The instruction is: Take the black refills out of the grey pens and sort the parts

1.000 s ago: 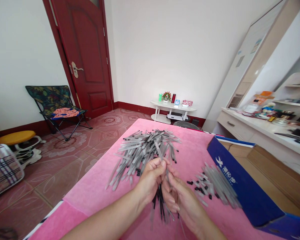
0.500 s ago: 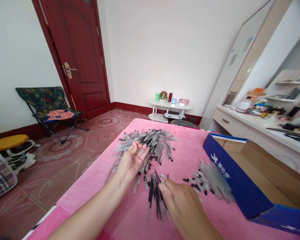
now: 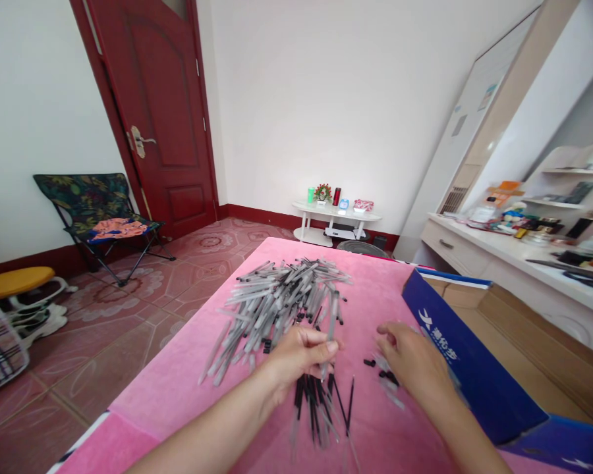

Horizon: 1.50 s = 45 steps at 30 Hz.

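On the pink counter [image 3: 178, 388], left hand [image 3: 296, 352] fingers pinch one barrel [image 3: 332, 315] upright at its lower end. It looks light, stiff and slick, so grip mid-shaft. Right hand [image 3: 412, 362] fingers curl over caps [image 3: 370, 362] by box [image 3: 467, 372]; can't tell if holding.

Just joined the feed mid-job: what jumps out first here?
The big heap of grey pen tubes in the middle of the pink tablecloth grabs the eye first. At its near edge the left hand pinches one tube upright above black refills, while the right hand lies on a smaller scatter beside the blue box.
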Tool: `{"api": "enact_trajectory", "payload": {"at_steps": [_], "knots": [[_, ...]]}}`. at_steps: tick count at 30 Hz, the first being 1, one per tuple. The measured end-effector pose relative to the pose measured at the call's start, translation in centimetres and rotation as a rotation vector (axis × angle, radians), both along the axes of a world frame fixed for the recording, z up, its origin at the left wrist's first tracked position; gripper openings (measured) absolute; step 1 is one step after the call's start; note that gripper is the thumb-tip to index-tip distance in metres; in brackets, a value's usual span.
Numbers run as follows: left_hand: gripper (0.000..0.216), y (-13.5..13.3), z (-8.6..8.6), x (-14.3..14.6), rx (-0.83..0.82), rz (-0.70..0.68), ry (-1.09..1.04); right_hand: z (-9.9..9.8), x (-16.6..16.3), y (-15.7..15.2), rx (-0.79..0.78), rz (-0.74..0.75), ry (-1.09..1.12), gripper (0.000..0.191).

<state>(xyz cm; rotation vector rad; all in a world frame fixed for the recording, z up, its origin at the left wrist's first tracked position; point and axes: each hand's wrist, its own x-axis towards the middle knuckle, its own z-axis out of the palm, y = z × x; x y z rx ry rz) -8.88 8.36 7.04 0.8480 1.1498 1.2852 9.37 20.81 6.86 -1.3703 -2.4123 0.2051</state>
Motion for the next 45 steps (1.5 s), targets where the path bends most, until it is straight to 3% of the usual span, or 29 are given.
{"api": "enact_trajectory", "payload": {"at_steps": [4,6,9,12,17,21,23,26,30,32,34,39,41,45], "knots": [[0.032,-0.2,-0.3,0.4,0.109,-0.043,0.395,2.5,-1.0,-2.1,-0.269,0.24,0.476,0.034],[0.027,-0.4,-0.3,0.5,0.171,-0.039,0.566,3.2,-1.3,-2.9,-0.403,0.293,0.589,0.035],[0.021,-0.6,0.2,0.0,0.236,0.011,0.705,3.2,-1.2,-3.2,-0.458,0.292,0.662,0.033],[0.021,-0.6,1.4,-1.4,0.263,0.1,0.618,2.9,-1.1,-3.2,-0.513,0.246,0.709,0.034],[0.026,-0.7,3.3,-3.0,0.31,0.293,0.153,2.7,-2.6,-4.8,-0.788,0.27,0.923,0.034],[0.02,-0.9,3.2,-1.8,0.413,0.263,-0.026,1.8,-4.0,-6.5,-1.098,0.277,1.062,0.035],[0.019,-0.8,2.7,-1.0,0.458,0.25,-0.025,1.3,-4.3,-6.8,-1.153,0.261,1.079,0.035],[0.02,-0.5,1.6,-0.3,0.425,0.315,-0.108,0.7,-4.4,-6.8,-0.994,0.276,1.058,0.033],[0.026,0.1,0.2,-0.2,0.302,0.403,-0.229,0.4,-4.6,-6.8,-0.51,0.307,0.962,0.026],[0.027,0.3,-0.1,-0.3,0.279,0.42,-0.245,0.3,-4.7,-6.8,-0.395,0.292,0.936,0.022],[0.026,0.3,-0.3,-0.3,0.271,0.435,-0.257,0.2,-4.8,-6.7,-0.434,0.284,0.922,0.025],[0.026,0.3,-0.5,-0.2,0.264,0.433,-0.254,-0.4,-4.6,-6.2,-0.709,0.309,0.85,0.037],[0.026,0.4,-0.6,-0.2,0.268,0.431,-0.248,-0.6,-4.5,-6.0,-0.68,0.309,0.817,0.039],[0.027,0.4,-0.8,-0.3,0.27,0.445,-0.238,-0.7,-4.6,-5.8,-0.582,0.297,0.873,0.026]]}}
